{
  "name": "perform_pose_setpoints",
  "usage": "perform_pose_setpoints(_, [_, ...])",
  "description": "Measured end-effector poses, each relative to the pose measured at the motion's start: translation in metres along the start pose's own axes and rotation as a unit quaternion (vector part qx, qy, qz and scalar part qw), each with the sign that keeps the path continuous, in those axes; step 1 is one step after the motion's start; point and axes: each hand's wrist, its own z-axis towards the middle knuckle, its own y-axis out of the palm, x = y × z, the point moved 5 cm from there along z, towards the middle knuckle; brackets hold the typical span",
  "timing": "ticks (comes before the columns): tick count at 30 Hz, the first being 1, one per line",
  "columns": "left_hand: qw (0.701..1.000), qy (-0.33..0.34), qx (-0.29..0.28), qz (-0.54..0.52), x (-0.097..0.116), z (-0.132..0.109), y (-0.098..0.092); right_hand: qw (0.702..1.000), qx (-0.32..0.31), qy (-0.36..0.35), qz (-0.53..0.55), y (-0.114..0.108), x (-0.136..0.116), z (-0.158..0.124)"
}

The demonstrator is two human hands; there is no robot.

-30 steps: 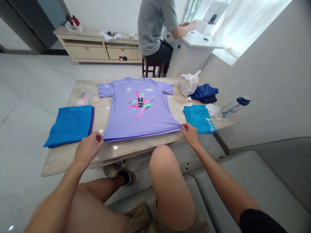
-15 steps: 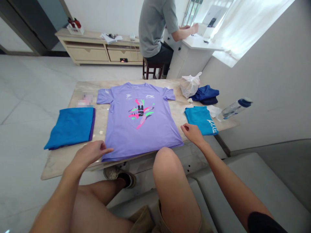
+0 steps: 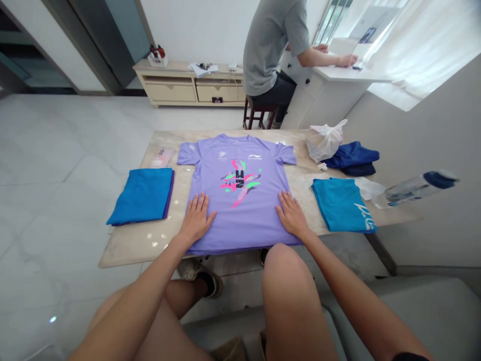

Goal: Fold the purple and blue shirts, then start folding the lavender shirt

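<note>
A purple T-shirt [image 3: 244, 225] with a bright pink, green and black print lies spread face up on the table, its collar at the far side and its hem along the near edge. My left hand [image 3: 197, 218] rests flat on the shirt's lower left side, fingers spread. On the lower right side my right hand [image 3: 292, 214] lies flat too, fingers pointing away from me. Left of the shirt is a folded blue cloth [image 3: 145, 195] on top of a purple one. To the right sits a folded turquoise garment [image 3: 341, 203] with white lettering.
On the marble-look table [image 3: 131, 245], the right end holds a white plastic bag [image 3: 325, 143], a dark blue garment [image 3: 351, 156] and a clear bottle [image 3: 411, 191] with a blue lid. Beyond, a person [image 3: 272, 50] sits on a stool at a white counter [image 3: 338, 74].
Both hands have come from the shirt's lower corners onto its front and now lie flat with fingers spread. The view has shifted left. The seated person's hand has moved down toward the counter.
</note>
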Motion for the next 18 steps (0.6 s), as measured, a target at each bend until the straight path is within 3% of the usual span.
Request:
perform_pose_setpoints(6, [0.997,-0.056,0.044,-0.002,0.008,-0.014,0.005,1.000,0.006,-0.012,-0.003,0.001,0.005,-0.007])
perform_pose_setpoints(9, [0.997,-0.072,0.026,0.032,0.016,-0.030,-0.001,1.000,0.010,-0.008,-0.002,-0.001,0.009,-0.018])
perform_pose_setpoints(12, [0.994,-0.075,-0.032,0.074,0.019,-0.047,-0.025,1.000,-0.012,-0.007,-0.012,-0.009,0.016,-0.027])
perform_pose_setpoints(15, [0.985,-0.114,-0.102,0.082,0.008,-0.051,-0.058,0.999,-0.021,-0.019,-0.028,-0.024,0.024,-0.025])
perform_pose_setpoints(18, [0.984,-0.136,-0.088,0.076,-0.002,-0.035,-0.081,0.999,0.011,-0.026,-0.026,-0.037,0.024,-0.013])
